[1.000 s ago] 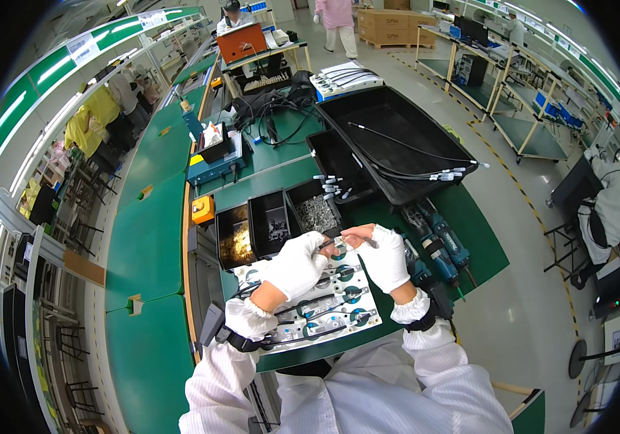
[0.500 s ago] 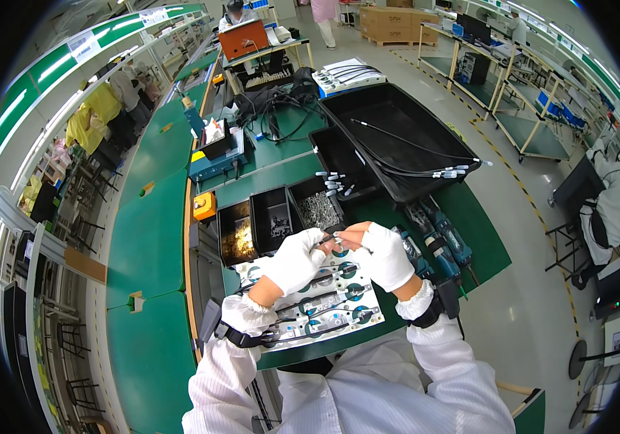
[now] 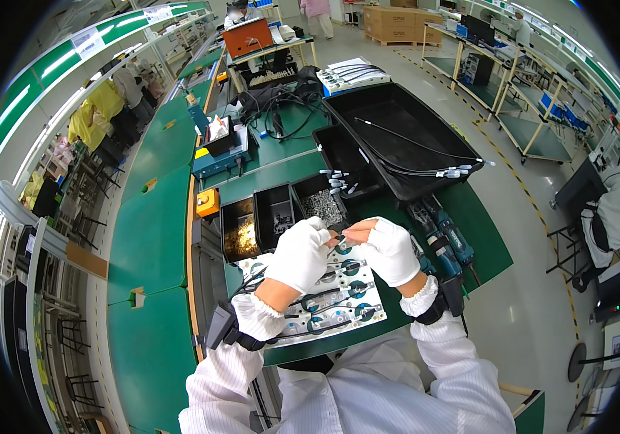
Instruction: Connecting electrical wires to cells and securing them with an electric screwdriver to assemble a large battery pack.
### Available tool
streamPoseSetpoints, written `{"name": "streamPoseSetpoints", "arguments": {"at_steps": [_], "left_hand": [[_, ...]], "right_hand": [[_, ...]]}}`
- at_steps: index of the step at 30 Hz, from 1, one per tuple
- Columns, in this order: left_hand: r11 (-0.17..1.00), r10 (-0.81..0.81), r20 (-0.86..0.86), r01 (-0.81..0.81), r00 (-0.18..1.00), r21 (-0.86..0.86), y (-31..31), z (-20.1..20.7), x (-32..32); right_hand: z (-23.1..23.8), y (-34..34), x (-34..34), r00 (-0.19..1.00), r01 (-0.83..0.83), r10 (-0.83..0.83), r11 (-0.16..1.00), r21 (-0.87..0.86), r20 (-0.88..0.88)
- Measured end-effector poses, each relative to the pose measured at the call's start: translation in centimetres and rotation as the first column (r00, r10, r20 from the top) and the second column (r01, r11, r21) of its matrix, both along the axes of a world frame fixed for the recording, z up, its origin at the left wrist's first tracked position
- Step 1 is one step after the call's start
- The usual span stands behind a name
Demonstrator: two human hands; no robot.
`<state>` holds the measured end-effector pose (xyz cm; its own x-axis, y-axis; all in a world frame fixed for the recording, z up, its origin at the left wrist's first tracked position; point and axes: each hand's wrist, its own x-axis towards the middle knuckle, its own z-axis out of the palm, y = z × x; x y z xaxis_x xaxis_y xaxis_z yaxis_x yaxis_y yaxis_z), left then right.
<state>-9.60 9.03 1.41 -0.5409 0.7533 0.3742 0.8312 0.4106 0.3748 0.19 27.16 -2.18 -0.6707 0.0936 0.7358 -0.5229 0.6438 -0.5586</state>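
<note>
My left hand [image 3: 298,254], in a white glove with bare fingertips, is closed in a pinch above the far edge of a white fixture board [image 3: 376,316]. Facing it, my right hand [image 3: 389,253], gloved the same way, has its thumb and fingers pressed together. The fingertips of both hands nearly meet; the small thing between them is too hidden to name. Several short black cables [image 3: 324,295] lie across the board, among teal round spots and metal fittings. Just beyond my hands stand black bins of gold-coloured parts [image 3: 240,237], dark parts [image 3: 281,217] and small silver parts [image 3: 319,206].
Power screwdrivers [image 3: 442,252] lie right of my right hand. Farther back, a large black tray [image 3: 404,123] holds cables with pale ends [image 3: 455,172]. A yellow box [image 3: 208,203] and a blue device [image 3: 216,163] stand at left. Several people work in the distance.
My left hand has turned slightly and its forearm has shifted right and up. The fingertips of both hands stay close together. The whole view has shifted a little.
</note>
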Motion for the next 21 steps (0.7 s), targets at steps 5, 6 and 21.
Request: {"name": "streamPoseSetpoints", "arguments": {"at_steps": [5,6,21], "left_hand": [[1.0,0.006,-0.033,-0.006,0.999,0.003,0.1,-0.6,-0.2],[1.0,-0.011,-0.073,0.012,0.997,0.012,0.2,-0.7,-0.3],[0.984,0.033,-0.131,-0.055,0.991,-0.168,2.4,-1.9,1.0]], "right_hand": [[0.9,1.0,-0.4,0.998,-0.032,0.025,0.99,0.138,0.053],[1.0,1.2,-0.5,0.997,-0.04,0.03,0.986,0.163,0.066],[-0.2,1.8,-0.1,0.977,0.077,-0.134,0.949,0.307,0.167]]}}
